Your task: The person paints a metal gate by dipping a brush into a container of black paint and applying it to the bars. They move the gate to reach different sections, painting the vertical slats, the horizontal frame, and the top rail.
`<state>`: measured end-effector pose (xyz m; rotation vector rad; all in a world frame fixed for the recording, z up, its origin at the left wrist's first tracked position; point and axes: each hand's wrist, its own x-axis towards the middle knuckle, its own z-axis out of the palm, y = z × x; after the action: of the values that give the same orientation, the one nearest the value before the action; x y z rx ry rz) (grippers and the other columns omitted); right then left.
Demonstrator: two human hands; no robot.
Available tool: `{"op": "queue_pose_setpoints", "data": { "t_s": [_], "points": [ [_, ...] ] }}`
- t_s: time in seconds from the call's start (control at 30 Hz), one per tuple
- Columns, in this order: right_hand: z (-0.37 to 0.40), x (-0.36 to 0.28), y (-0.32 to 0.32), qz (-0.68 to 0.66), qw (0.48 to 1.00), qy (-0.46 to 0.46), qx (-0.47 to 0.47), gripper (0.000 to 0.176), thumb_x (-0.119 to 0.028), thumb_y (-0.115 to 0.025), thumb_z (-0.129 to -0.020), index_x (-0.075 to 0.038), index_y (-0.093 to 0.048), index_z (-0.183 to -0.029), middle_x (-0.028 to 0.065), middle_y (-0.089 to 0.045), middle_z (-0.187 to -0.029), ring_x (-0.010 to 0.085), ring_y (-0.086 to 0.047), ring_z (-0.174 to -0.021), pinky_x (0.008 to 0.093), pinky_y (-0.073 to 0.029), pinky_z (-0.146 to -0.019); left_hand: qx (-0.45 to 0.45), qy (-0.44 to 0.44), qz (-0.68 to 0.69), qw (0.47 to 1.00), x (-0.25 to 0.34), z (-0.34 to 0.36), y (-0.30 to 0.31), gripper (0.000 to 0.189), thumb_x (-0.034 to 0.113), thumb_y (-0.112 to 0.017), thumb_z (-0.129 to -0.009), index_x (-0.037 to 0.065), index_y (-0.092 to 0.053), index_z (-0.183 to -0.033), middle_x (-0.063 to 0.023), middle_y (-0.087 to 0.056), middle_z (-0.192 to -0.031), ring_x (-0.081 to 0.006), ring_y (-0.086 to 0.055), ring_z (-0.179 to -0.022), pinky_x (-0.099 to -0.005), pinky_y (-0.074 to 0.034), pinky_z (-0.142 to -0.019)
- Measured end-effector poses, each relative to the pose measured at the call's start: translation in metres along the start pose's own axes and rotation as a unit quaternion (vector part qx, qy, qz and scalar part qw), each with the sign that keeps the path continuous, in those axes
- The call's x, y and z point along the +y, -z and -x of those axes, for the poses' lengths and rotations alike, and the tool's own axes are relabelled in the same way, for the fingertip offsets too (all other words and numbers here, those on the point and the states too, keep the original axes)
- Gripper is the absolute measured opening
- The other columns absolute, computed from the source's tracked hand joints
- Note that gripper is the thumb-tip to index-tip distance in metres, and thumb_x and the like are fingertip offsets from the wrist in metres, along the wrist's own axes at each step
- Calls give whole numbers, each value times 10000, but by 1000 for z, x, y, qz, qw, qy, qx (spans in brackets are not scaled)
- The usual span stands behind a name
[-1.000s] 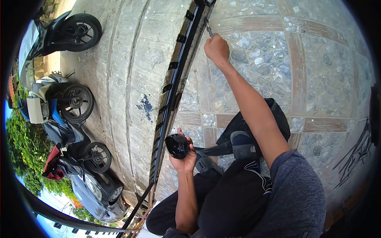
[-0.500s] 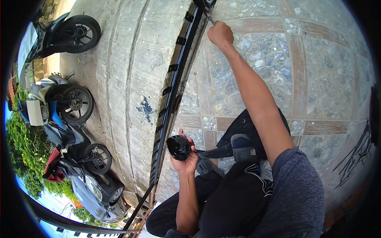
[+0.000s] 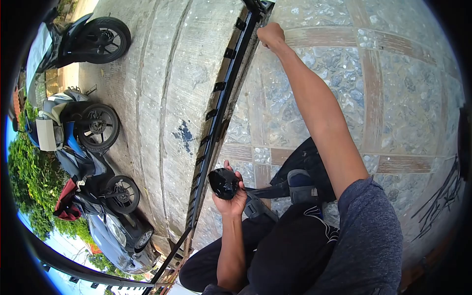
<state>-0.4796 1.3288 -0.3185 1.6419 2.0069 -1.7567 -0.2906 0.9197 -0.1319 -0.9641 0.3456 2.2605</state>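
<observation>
My left hand [image 3: 231, 202] cups a small container of glossy black paint [image 3: 223, 184], its fingers wrapped round the far side. At the end of my outstretched arm, my right hand [image 3: 271, 35] is closed beside the upper end of a black metal rail [image 3: 220, 105]. A thin paintbrush handle showed in that fist a moment ago; now the fist mostly hides it, and its tip cannot be made out. Short black tabs stick out along the rail's left side.
Stone-patterned paving [image 3: 314, 93] lies right of the rail, a concrete driveway [image 3: 169, 73] with a dark splotch [image 3: 185, 136] to its left. Motorbikes [image 3: 98, 127] and a silver car [image 3: 110, 241] stand along the left. My sandalled foot [image 3: 301, 186] is near the container.
My right hand has shifted slightly left and up along the rail, and the brush handle is now mostly hidden. The whole view has moved a little; my left hand still holds the container.
</observation>
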Motion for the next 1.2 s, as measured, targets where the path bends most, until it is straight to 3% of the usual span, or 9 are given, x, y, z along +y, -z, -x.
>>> {"op": "queue_pose_setpoints", "data": {
  "t_s": [0.07,0.17,0.2,0.3,0.4,0.5,0.63,0.83,1.2],
  "points": [
    [-9,2,-9,-90,995,-41,12,258,-170,-540,-817,54,-668,-816,233,-680,-719,307,-683,-600,393,-545,-613,2,1,-2,1000,1,0,1,569,368,-466,-1010,99,-336,-1494,-126,-604,-1292,-385,-587,-1170,-549,-564,-910],
    [-10,11,-16,22,998,17,63,268,-183,-537,-839,48,-672,-816,230,-682,-714,302,-690,-610,395,-548,-625,9,-7,-9,1000,-2,-1,-2,566,363,-462,-1011,99,-335,-1494,-129,-607,-1285,-385,-587,-1170,-549,-567,-904],
    [-2,13,-20,39,986,78,145,293,-199,-538,-858,55,-684,-855,246,-698,-792,328,-710,-709,409,-554,-690,8,-4,-7,1000,-2,-3,-1,568,364,-463,-1010,99,-333,-1496,-128,-608,-1284,-383,-587,-1170,-546,-568,-902],
    [2,12,-4,15,998,0,55,317,-221,-554,-871,47,-700,-954,269,-702,-960,372,-706,-890,434,-549,-803,15,2,-12,1000,-1,-3,3,577,369,-468,-1008,102,-327,-1500,-124,-612,-1282,-376,-592,-1163,-539,-573,-896],
    [20,-9,2,34,997,3,67,281,-149,-622,-809,34,-702,-1006,259,-686,-1097,395,-661,-1064,440,-531,-921,10,3,-22,1000,-3,-5,-3,587,375,-476,-1004,108,-323,-1504,-121,-614,-1284,-371,-602,-1149,-533,-575,-893],
    [38,-9,-3,2,993,47,113,244,-137,-618,-811,18,-714,-973,251,-687,-1097,395,-661,-1060,446,-536,-911,7,5,-26,1000,-3,-7,-5,592,380,-481,-1002,112,-322,-1505,-119,-615,-1284,-371,-608,-1140,-531,-575,-893],
    [36,-14,4,45,997,0,65,239,-144,-615,-824,21,-712,-968,261,-688,-1074,406,-664,-1039,453,-541,-895,15,4,-26,1000,-1,-5,-2,591,381,-481,-1003,108,-325,-1503,-119,-616,-1279,-370,-607,-1142,-533,-575,-893],
    [51,-20,8,8,988,95,122,244,-115,-604,-800,42,-707,-956,283,-688,-1031,430,-667,-1010,469,-542,-887,10,1,-25,1000,-1,-2,0,582,370,-477,-1005,103,-328,-1500,-120,-616,-1274,-375,-604,-1149,-536,-573,-898],
    [58,-40,-2,23,992,58,106,178,-91,-624,-813,23,-707,-921,263,-690,-1048,414,-667,-1027,472,-549,-884,5,3,-27,1000,3,4,2,582,381,-476,-1003,102,-337,-1495,-119,-616,-1280,-383,-605,-1148,-540,-572,-898]
  ]
}}
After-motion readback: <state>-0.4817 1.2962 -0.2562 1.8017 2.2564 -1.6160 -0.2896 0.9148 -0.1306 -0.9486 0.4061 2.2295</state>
